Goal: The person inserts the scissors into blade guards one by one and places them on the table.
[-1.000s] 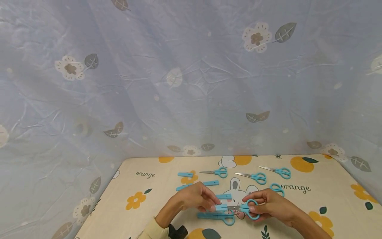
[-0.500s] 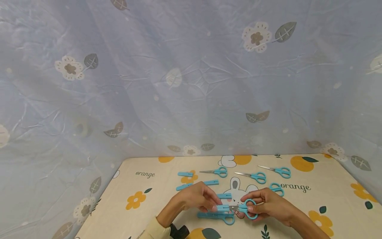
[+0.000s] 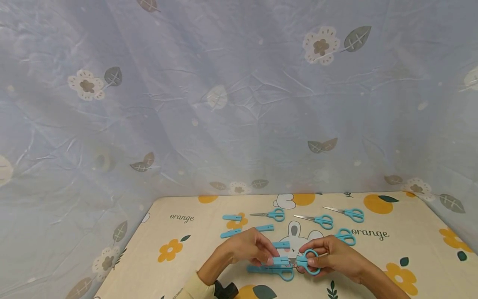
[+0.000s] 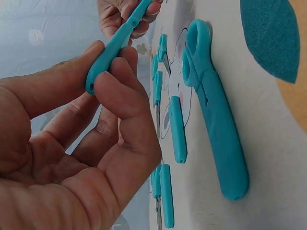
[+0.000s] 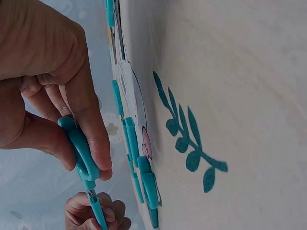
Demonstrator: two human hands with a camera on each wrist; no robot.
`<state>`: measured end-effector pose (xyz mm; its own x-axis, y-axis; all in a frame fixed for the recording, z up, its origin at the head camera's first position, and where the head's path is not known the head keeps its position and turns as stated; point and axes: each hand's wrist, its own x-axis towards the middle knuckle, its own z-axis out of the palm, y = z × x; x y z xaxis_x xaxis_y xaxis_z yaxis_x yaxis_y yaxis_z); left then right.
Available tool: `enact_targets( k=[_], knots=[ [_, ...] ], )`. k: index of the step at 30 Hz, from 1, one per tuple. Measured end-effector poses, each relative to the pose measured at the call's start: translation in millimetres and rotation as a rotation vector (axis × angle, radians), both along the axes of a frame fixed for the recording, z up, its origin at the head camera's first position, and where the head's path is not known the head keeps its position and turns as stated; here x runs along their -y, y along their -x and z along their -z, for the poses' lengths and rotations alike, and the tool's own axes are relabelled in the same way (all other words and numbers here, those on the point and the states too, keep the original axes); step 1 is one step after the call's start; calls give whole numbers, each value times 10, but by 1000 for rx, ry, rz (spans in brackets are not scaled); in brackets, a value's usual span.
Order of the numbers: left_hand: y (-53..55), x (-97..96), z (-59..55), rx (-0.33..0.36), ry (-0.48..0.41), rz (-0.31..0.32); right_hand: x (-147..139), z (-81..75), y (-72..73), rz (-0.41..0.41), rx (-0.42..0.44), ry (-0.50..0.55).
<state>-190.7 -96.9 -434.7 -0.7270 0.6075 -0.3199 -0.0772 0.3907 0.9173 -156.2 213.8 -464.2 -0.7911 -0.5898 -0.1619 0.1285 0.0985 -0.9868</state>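
In the head view my left hand (image 3: 250,249) pinches a light-blue scissors blade cover (image 3: 280,261) between thumb and fingers. My right hand (image 3: 332,255) holds a pair of scissors (image 3: 301,261) by its blue handle loops. The blades point left into the cover's mouth, and only a short bit of metal shows between cover and handles. In the left wrist view the cover and scissors form one line above the table. Just below them lies another pair of scissors (image 4: 196,52) with its blades hidden inside a cover (image 4: 225,139).
Bare-bladed scissors (image 3: 277,214), more scissors (image 3: 323,221) and a third pair (image 3: 354,214) lie farther back. Scissors handles (image 3: 345,236) show beside my right hand. Several loose covers, including one cover (image 3: 232,217), lie left of centre. A patterned curtain (image 3: 239,104) stands behind.
My right hand has moved slightly left, sliding the scissors blades deeper into the cover, so less metal shows. My left hand keeps its pinch on the cover, shifting only slightly right.
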Motion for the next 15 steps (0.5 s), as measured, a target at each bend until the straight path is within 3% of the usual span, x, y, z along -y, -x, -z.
enact_targets(
  k=[9,15],
  knots=[
    [-7,-25,5,6,-9,-11,-2,-2,0,9,-6,-19],
    [-35,-52,2,-27,-1,-13,-5,-17,-12,-12,11,7]
  ],
)
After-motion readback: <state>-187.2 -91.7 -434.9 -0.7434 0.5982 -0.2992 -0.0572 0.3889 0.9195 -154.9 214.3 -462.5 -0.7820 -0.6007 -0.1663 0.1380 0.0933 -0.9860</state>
